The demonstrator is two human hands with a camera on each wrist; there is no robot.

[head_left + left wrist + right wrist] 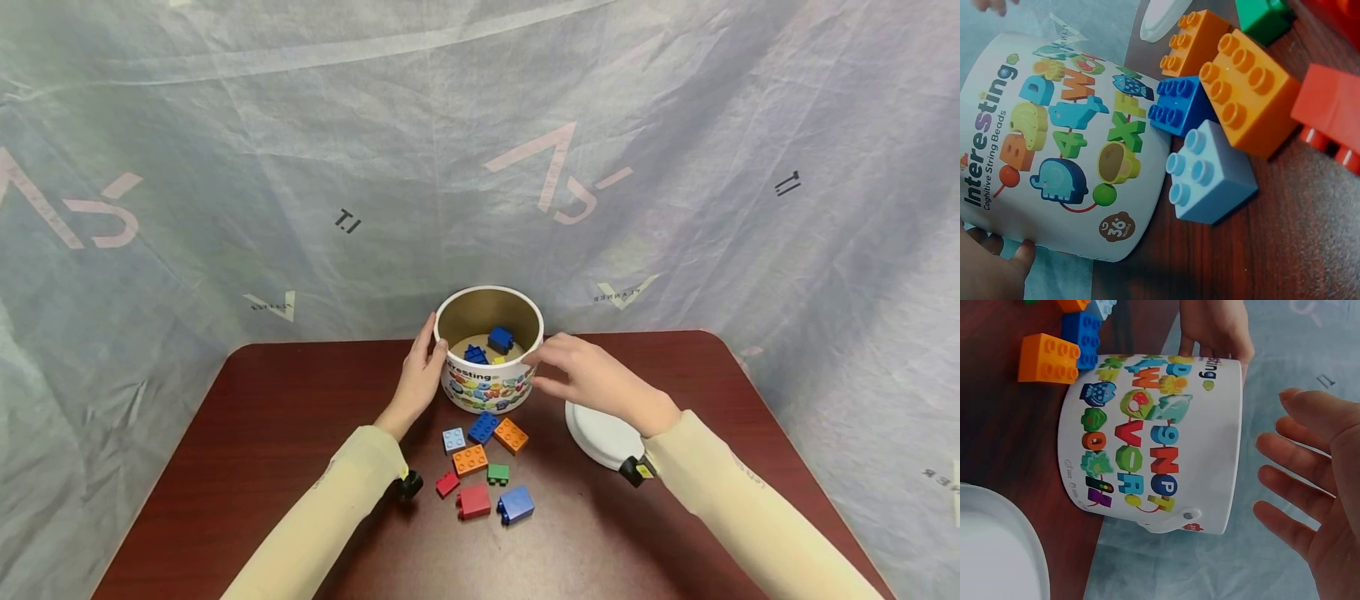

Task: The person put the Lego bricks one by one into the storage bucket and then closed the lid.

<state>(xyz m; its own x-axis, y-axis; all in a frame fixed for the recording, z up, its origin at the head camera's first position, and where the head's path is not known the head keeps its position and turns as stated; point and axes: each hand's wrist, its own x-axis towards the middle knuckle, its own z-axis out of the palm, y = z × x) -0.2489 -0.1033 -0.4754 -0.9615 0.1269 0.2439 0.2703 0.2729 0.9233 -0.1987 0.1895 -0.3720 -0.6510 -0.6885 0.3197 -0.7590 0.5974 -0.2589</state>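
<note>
A white round bucket (487, 396) printed with colourful string beads stands upright and lidless at the table's back. Inside it lie a blue block (500, 339), more blue pieces (476, 354) and a bit of yellow. My left hand (417, 379) rests against its left side, fingers along the outer wall, thumb near the rim. At the right rim is my right hand (588, 375); in the right wrist view that hand (1310, 469) has its fingers spread beside the bucket's opening, holding nothing. Just in front lie a light blue block (1213, 175), a dark blue block (1180, 103) and two orange blocks (1250, 94).
Nearer the front edge are a green block (498, 474), a small red block (447, 484), a larger red block (474, 502) and a blue block (516, 505). A white lid (600, 435) lies under the right forearm. Behind the table (300, 467) hangs a grey sheet (420, 167).
</note>
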